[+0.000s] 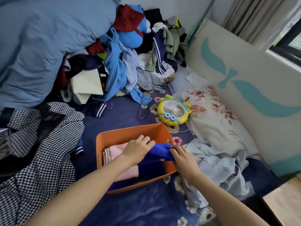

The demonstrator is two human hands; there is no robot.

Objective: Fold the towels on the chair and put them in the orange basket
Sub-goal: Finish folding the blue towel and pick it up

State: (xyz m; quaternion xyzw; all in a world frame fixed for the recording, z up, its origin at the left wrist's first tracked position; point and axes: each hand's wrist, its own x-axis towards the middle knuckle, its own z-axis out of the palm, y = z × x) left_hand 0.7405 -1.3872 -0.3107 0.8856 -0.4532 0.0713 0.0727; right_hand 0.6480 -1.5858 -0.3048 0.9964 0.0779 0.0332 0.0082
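From the head camera, the orange basket [130,132] sat on the bed with a folded pink towel [117,154] along its left side. Both hands clutched a blue towel [159,152] over the basket's right half: the left hand [138,149] pinched one end, the right hand [180,157] apparently bunched the other. It looked soft, light and limp, so it probably handles best gripped at its folded edges.
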